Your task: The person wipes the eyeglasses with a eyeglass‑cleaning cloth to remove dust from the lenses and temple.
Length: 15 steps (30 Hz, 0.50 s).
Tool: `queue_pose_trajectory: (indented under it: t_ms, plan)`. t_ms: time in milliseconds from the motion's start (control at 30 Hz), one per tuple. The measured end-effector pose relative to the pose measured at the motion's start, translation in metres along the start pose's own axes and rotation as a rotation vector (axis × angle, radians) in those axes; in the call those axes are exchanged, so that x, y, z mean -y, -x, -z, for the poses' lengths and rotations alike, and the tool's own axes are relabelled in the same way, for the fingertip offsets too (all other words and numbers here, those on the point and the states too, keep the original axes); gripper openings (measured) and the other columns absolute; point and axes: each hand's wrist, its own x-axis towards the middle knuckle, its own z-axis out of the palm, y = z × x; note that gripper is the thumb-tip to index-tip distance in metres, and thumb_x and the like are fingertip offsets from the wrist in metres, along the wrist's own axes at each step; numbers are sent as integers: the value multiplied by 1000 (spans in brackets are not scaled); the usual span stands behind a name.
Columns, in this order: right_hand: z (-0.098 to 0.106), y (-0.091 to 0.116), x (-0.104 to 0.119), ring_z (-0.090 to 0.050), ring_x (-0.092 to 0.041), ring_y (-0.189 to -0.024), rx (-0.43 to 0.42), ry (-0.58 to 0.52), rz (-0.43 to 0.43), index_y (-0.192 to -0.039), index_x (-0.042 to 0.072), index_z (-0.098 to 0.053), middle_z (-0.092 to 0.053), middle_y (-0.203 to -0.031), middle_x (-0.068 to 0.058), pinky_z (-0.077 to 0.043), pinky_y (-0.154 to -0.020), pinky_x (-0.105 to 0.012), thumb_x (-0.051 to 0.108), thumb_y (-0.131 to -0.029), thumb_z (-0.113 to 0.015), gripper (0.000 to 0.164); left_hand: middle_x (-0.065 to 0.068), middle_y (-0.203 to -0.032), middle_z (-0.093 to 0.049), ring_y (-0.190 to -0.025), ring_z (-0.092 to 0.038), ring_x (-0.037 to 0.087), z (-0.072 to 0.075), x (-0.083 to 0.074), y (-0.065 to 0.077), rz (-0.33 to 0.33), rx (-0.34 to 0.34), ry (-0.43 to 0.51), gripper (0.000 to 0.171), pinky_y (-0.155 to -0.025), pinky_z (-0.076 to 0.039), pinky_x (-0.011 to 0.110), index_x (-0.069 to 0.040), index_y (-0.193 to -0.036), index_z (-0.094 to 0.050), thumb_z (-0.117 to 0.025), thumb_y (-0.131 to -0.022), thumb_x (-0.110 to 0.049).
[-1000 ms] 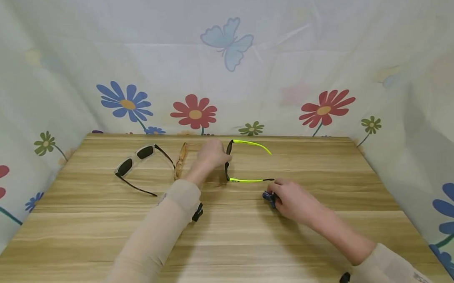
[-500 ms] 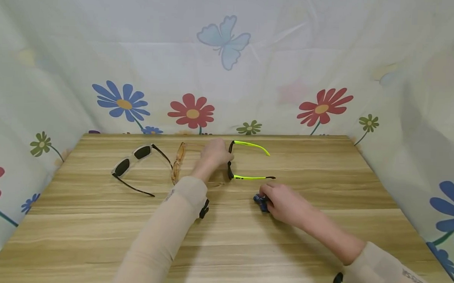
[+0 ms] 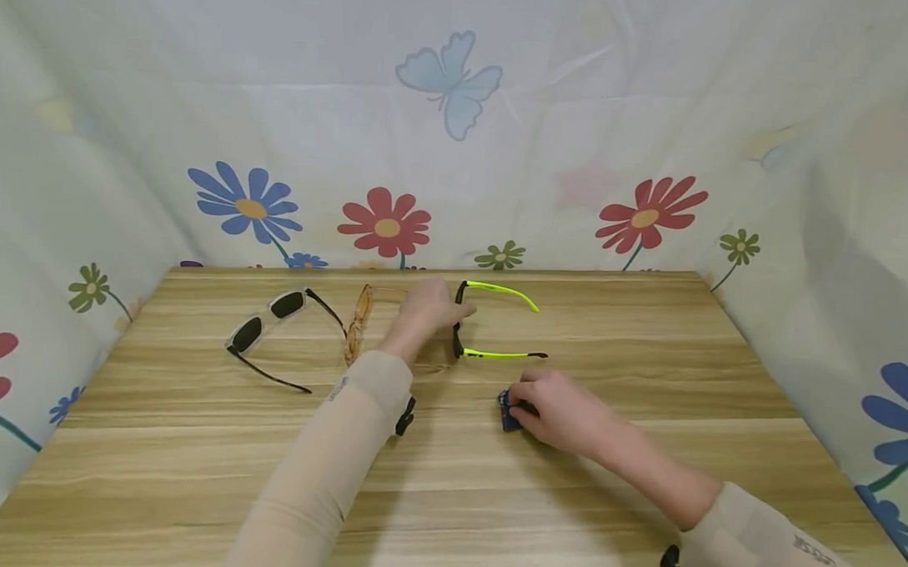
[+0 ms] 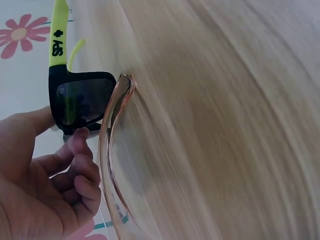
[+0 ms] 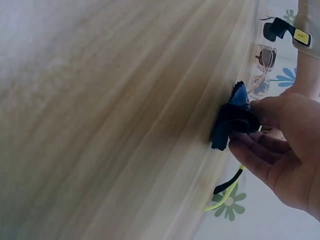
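Sunglasses (image 3: 458,338) with a black front and neon yellow-green arms lie on the table, arms stretched to the right. My left hand (image 3: 426,306) pinches them at the bridge; the left wrist view shows its thumb passing behind the dark lens (image 4: 82,102) and a fingertip by the nose part, other fingers curled. Lower right, my right hand (image 3: 562,408) holds a small dark blue cloth (image 3: 506,412) just above or on the table. Zigzag edges of that bunched cloth (image 5: 232,120) show in the right wrist view, between thumb and fingers.
Amber clear-framed glasses (image 3: 357,322) lie left of the left hand, partly behind its forearm. Farther left are sunglasses with a clear frame and dark lenses (image 3: 248,335), arms unfolded. A flowered curtain (image 3: 443,166) hangs behind the wooden table (image 3: 446,500).
My right hand has moved left and slightly toward me with the cloth, away from the yellow-green arm's tip. The left hand stays at the sunglasses' bridge; its thumb now reaches farther right.
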Motion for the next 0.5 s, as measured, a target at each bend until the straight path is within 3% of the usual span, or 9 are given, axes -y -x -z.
queue_pose_trajectory:
  t_ms: [167, 300, 500]
  plan:
    - [2, 3, -4, -56, -4, -72, -8, -34, 7, -92, 10, -77, -61, -86, 5, -50, -62, -23, 11, -94, -77, 2, -5, -52, -30, -45, -30, 11, 1, 4, 1, 3, 6, 7, 62, -46, -29, 28, -14, -58, -43, -67, -95, -58]
    - [6, 7, -8, -58, -2, -71, 6, -48, -10, -97, 8, -78, -65, -91, 3, -50, -61, -22, 13, -95, -76, 6, -5, -52, -32, -45, -31, 11, 5, 9, 5, 5, 8, 18, 63, -46, -29, 29, -14, -58, -45, -63, -95, -62]
    - [16, 14, -20, -58, -3, -72, 6, -44, -66, -98, 7, -76, -69, -93, 1, -50, -61, -23, 11, -95, -74, 5, -6, -50, -34, -44, -31, 11, 16, 14, 15, -46, 17, -7, 59, -46, -29, 29, -15, -57, -48, -61, -100, -53]
